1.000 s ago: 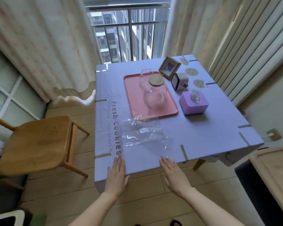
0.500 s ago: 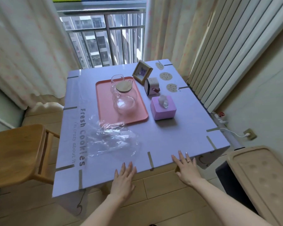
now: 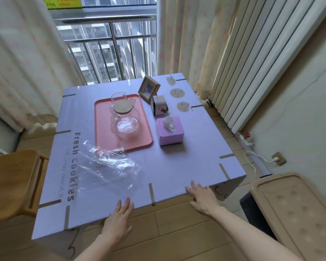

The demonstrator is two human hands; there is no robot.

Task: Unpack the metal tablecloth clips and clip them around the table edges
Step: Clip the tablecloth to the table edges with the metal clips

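Already the clips (image 3: 151, 194) sit clamped around the bench (image 3: 196, 159) edges, and the bag (image 3: 109, 166) looks empty. Left hand (image 3: 119, 221) and right hand (image 3: 203, 198) press flat at the near edge, fingers straight, holding nothing. Clips look light, stiff, springy; pinch at the bend

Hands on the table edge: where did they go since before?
Both slid rightward along the near edge: the left hand now flat beside the middle clip, the right hand past it. Nothing grabbed. Plastic bag and tray stayed put.
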